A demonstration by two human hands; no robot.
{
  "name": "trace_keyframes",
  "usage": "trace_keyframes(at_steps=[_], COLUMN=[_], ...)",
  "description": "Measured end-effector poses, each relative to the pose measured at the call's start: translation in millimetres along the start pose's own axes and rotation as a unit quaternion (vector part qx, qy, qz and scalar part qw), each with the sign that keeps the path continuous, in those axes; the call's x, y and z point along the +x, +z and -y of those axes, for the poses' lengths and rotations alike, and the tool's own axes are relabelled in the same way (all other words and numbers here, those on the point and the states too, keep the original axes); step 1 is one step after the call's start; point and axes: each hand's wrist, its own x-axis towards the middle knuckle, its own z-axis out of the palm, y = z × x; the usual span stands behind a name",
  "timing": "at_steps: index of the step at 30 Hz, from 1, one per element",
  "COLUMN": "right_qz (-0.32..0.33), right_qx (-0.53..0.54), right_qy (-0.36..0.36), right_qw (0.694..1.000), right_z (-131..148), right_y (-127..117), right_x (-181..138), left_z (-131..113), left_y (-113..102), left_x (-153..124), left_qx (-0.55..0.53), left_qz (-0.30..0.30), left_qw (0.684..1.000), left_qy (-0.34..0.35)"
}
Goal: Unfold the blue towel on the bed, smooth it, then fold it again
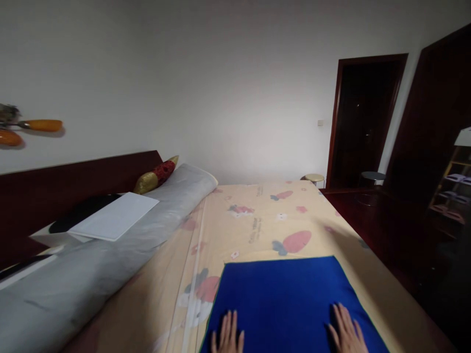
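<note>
Spread over the bed's patterned sheet (257, 215), near its lower edge, lies a blue cloth (287, 299). Left hand (227, 338) and right hand (346, 333) rest flat on it, fingers unclenched, grasping nothing. Beside it lies a grey bolster (110, 260), with a dark headboard (73, 181) behind.

Two bare hands, left hand (227, 336), right hand (347, 331), slender fingers (340, 316)

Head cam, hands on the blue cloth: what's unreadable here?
- Left hand and right hand: only the fingers show; the bottom edge cuts off palms and wrists.
- Blue cloth: near edge runs out of frame.
- Writing on the sheet: too small to read.
- Doorway: too dark to see inside.
- Wall ornament: cut by the left edge.
</note>
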Motion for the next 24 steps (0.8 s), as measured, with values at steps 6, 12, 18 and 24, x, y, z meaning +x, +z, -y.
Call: trace_keyframes(at_steps=[6, 12, 18, 24], right_qz=[0.105, 0.074, 0.072, 0.106], right_qx=[0.103, 0.038, 0.001, 0.050], right_qy=[-0.192, -0.038, 0.018, -0.110], right_qw=[0.970, 0.996, 0.997, 0.987], right_z=[123.6, -13.6, -95.0, 50.6], right_y=[27.6, 19.3, 4.6, 1.5], right_x=[35.1, 53.2, 56.6, 79.8], left_z=[-118.2, -17.6, 52.5, -85.7], left_y=[36.7, 8.1, -13.7, 4.8], left_x=[13.3, 50.0, 72.9, 65.1], left_qx=[-0.111, -0.036, 0.047, -0.047], left_qz=[0.052, 0.058, 0.030, 0.016], left_qw=[0.969, 0.997, 0.998, 0.985], left_qy=[0.215, 0.041, 0.008, 0.164])
